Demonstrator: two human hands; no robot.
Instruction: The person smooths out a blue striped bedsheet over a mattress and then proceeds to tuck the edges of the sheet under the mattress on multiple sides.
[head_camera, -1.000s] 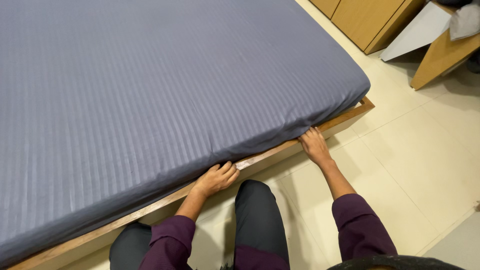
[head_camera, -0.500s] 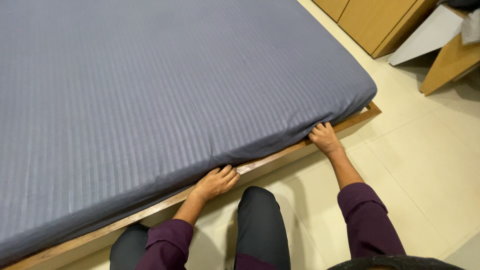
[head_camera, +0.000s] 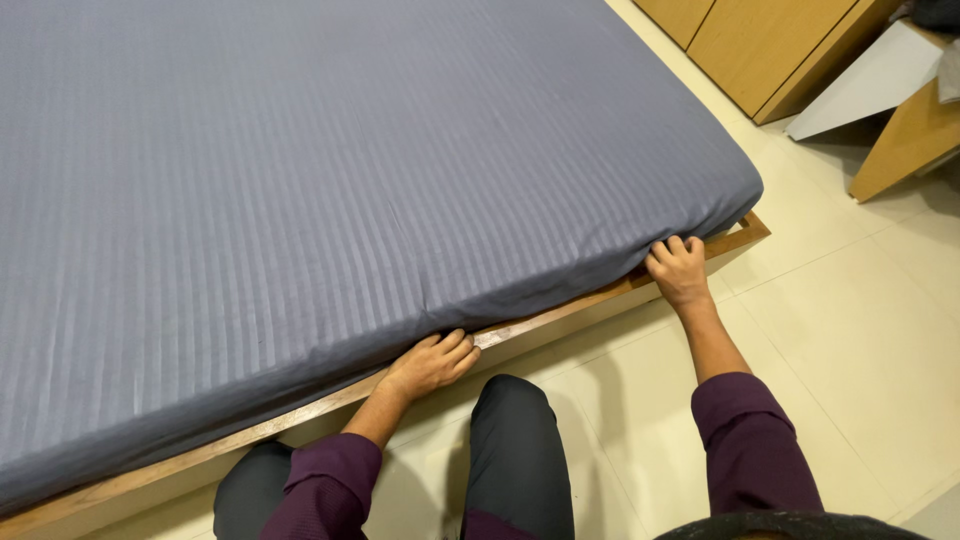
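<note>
1. Kneeling at the bedside, the person has both hands at the lower edge of the grey striped sheet (head_camera: 350, 170), which covers the mattress from the middle of the view out to nine and twelve o'clock.
2. Left hand (head_camera: 430, 362), near six o'clock: fingers curled and pressed together against the sheet's hem where it meets the wooden bed frame (head_camera: 560, 312). The fingertips slip under the fabric, so whether they pinch cloth cannot be told.
3. Right hand (head_camera: 679, 268), at about four o'clock from the middle of the view: knuckles up, fingers bunched at the sheet edge just beside the mattress corner. The tips are hidden by the fold, so the grip cannot be made out.
4. Cut off: the sheet runs out of view at the top and left; the frame shows only as a thin strip along the near side and at the corner by the right hand.
5. Count: two hands, two maroon sleeves (head_camera: 745, 440), one dark-trousered knee (head_camera: 515, 440) between the arms, one sheet, one frame.
6. Around: cream floor tiles (head_camera: 850, 330) fill the three to five o'clock area. Wooden cabinets (head_camera: 760, 40) stand at one o'clock, and a pale slanted board (head_camera: 870, 80) leans beside a wooden panel (head_camera: 905, 140) at two o'clock, well apart from the bed.
7. A dark curved rim (head_camera: 790, 525) crosses the bottom edge at five o'clock; what it is cannot be told.
</note>
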